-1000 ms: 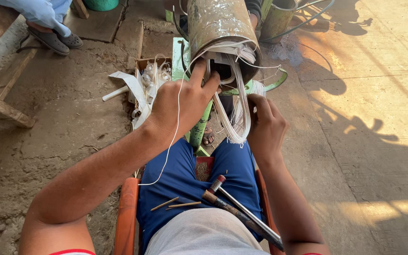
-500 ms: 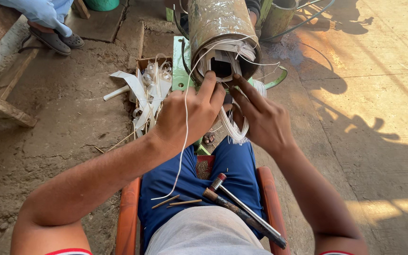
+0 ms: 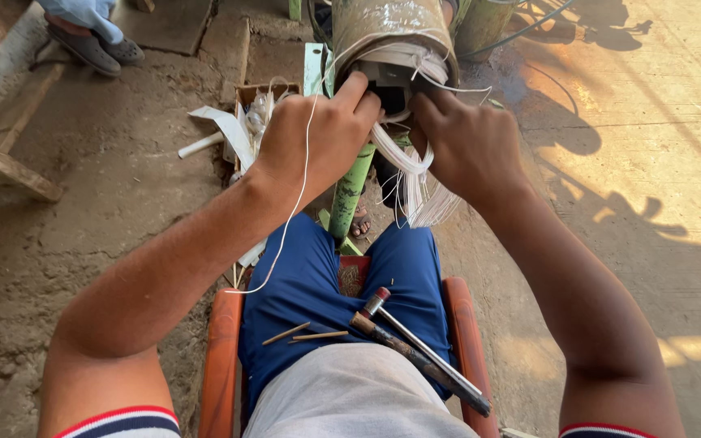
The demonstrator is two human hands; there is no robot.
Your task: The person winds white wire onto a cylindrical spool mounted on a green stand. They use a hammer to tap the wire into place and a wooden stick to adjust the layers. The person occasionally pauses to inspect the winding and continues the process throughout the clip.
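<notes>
A rusty metal cylinder lies on a green stand in front of me, its open end packed with white wire coils. My left hand grips the coils at the cylinder's mouth, and a thin white thread trails down over its wrist. My right hand pinches the same coil bundle from the right, with loops hanging below it. A small hammer and thin wooden sticks rest on my lap.
I sit on an orange chair on dirt ground. A cardboard box of white scraps lies to the left of the stand. Another person's sandalled feet are at the top left, beside a wooden bench. Concrete floor lies to the right.
Both hands have moved up from the hanging wire loop to the cylinder's mouth and closed in on the coils there. The loop now hangs lower between my hands.
</notes>
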